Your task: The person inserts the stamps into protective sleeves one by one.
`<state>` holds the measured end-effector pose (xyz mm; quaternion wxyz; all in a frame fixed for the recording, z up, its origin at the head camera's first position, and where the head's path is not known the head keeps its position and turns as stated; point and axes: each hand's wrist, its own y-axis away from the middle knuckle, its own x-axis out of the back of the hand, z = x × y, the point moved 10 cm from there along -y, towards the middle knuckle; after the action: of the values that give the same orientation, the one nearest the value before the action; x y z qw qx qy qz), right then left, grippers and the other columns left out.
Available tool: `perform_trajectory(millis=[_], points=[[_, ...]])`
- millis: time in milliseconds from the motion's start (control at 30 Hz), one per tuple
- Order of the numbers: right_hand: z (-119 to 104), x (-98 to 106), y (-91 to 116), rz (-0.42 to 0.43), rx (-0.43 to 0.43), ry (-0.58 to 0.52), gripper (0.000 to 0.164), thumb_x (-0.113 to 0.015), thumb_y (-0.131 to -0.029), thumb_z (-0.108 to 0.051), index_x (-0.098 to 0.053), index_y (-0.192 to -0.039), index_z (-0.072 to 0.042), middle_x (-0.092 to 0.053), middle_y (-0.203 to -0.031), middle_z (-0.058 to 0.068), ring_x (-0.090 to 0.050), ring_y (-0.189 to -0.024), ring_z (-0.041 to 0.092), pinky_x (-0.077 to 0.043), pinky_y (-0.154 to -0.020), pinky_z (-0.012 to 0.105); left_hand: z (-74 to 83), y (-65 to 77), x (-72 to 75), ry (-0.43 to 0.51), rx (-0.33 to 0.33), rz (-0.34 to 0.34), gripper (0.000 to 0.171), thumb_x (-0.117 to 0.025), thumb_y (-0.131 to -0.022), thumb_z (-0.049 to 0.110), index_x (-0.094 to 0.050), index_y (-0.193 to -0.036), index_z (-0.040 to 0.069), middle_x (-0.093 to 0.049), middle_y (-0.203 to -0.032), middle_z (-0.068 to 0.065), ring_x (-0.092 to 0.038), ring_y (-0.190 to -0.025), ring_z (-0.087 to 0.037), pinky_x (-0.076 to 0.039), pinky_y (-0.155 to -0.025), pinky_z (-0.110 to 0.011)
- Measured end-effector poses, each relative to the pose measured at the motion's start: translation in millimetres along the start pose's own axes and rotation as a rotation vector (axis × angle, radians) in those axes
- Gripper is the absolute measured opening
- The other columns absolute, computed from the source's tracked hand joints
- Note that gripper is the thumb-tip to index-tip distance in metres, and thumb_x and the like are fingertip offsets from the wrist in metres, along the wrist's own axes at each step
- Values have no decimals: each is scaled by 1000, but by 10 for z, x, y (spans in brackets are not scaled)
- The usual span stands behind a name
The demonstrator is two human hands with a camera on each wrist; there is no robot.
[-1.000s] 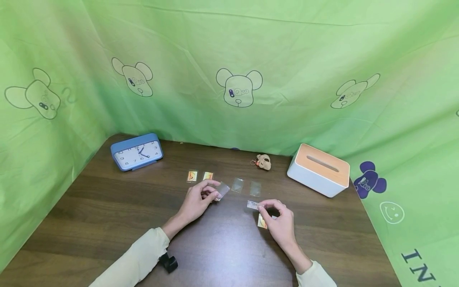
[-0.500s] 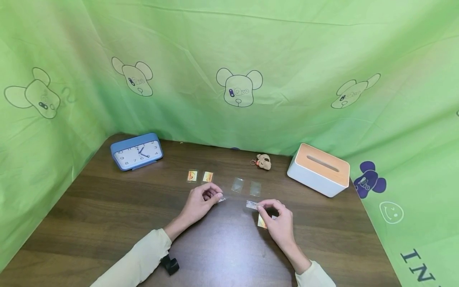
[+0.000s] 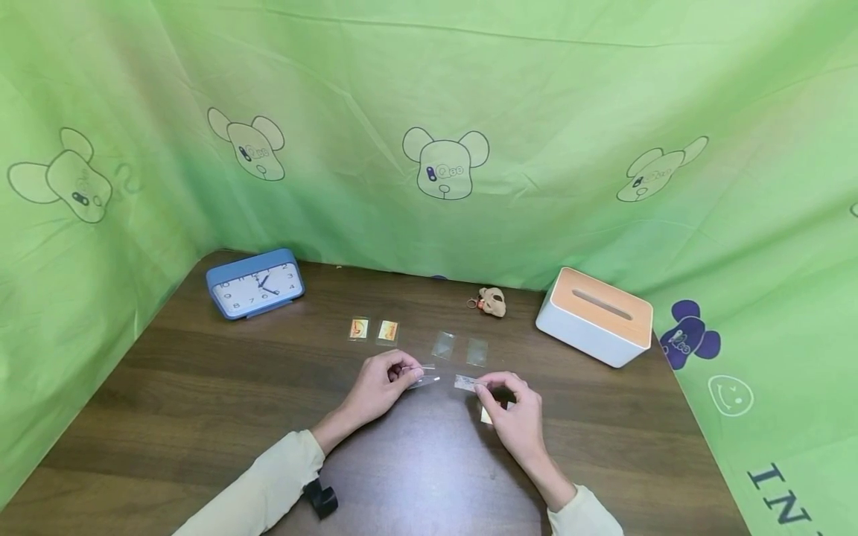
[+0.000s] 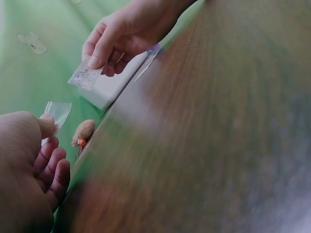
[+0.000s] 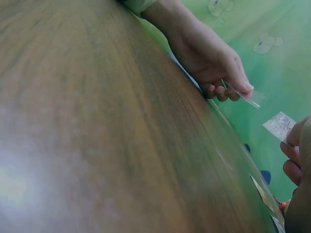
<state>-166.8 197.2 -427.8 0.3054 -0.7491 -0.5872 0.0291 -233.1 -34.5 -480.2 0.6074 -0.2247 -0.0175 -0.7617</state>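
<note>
My left hand (image 3: 375, 383) pinches a small clear plastic bag (image 4: 60, 112) between thumb and fingers, above the table. In the head view, two of its edges stand apart on the right side, facing my right hand (image 3: 519, 409). Between thumb and fingertips that hand holds a small pale card with bluish print (image 3: 465, 382). The bag and the card are level with each other, a short gap between them, as the right wrist view also shows. Below my right hand lie further small cards (image 3: 486, 415), mostly hidden by it.
Beyond the hands lie two more clear bags (image 3: 444, 345) and, to the left, two orange-and-yellow cards in clear bags (image 3: 388, 331). Farther back are a blue clock (image 3: 256, 284), a plush keychain (image 3: 493, 302) and a tissue box (image 3: 595, 316). A green cloth (image 3: 322, 201) hangs behind.
My left hand has turned the bag from facing up to nearly edge-on and shifted it right, uncovering the second bagged card. My right hand, with its card, has edged slightly left.
</note>
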Motion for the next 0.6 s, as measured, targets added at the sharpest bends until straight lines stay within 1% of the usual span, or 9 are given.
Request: perform_trajectory(millis=[67, 133, 267, 333, 367, 433, 500, 567, 600], points=[[47, -28, 11, -5, -5, -8, 22, -82, -82, 20, -79, -89, -1, -76, -82, 10, -57, -73, 2, -45, -60, 38, -2, 2, -9, -9, -3, -4, 5, -84, -99, 9, -81, -96, 10, -67, -85, 7, -56, -75, -5, -46, -69, -19], [134, -61, 25, -8, -4, -13, 23, -84, -81, 20, -79, -89, -2, -77, -82, 9, -57, -72, 2, -45, -59, 38, -1, 2, -21, -20, -9, -10, 4, -84, -99, 9, -81, -96, 10, -67, -86, 6, -56, -76, -4, -47, -69, -19], [279, -122, 46, -5, 4, -26, 24, -86, -81, 18, -80, -89, -4, -79, -85, 8, -64, -76, 4, -49, -71, 34, -1, 5, -40, -44, -10, -22, 4, -84, -100, 10, -81, -97, 12, -67, -87, 7, -55, -76, -3, -47, -69, -19], [293, -139, 43, 1, 7, -36, 25, -87, -81, 18, -80, -90, -5, -79, -86, 9, -68, -80, 9, -49, -79, 31, 6, 9, -43, -47, -13, -24, 4, -83, -100, 10, -81, -97, 13, -66, -87, 8, -55, -76, -2, -46, -69, -19], [276, -146, 40, 5, 12, -39, 25, -87, -81, 17, -80, -90, -5, -80, -86, 10, -69, -82, 13, -49, -82, 31, 14, 11, -44, -47, -19, -25, 4, -83, -101, 11, -81, -97, 12, -66, -87, 8, -55, -76, -2, -46, -69, -19], [219, -155, 31, 13, 21, -51, 24, -87, -81, 18, -79, -90, -4, -79, -86, 12, -70, -83, 22, -49, -83, 32, 25, 17, -45, -48, -30, -25, 6, -82, -102, 13, -81, -96, 11, -66, -86, 7, -55, -76, -3, -46, -69, -20], [95, -155, 18, 22, 44, -57, 24, -86, -81, 18, -79, -89, -3, -79, -85, 12, -69, -83, 29, -49, -82, 34, 10, 17, -52, -43, -68, -18, 7, -82, -102, 15, -81, -96, 12, -66, -86, 8, -55, -76, -2, -47, -67, -20], [-25, -156, 8, 32, 76, -57, 24, -86, -80, 19, -78, -89, -1, -78, -84, 13, -68, -81, 29, -48, -81, 33, -53, 10, -67, -41, -91, -10, 6, -83, -101, 17, -82, -96, 15, -65, -85, 11, -56, -75, -1, -48, -66, -21], [-71, -157, 5, 35, 87, -57, 24, -86, -80, 19, -78, -89, -1, -78, -83, 13, -68, -80, 29, -48, -81, 33, -125, 0, -87, -38, -97, -11, 5, -84, -101, 20, -82, -97, 18, -65, -86, 14, -56, -76, -1, -48, -66, -21]])
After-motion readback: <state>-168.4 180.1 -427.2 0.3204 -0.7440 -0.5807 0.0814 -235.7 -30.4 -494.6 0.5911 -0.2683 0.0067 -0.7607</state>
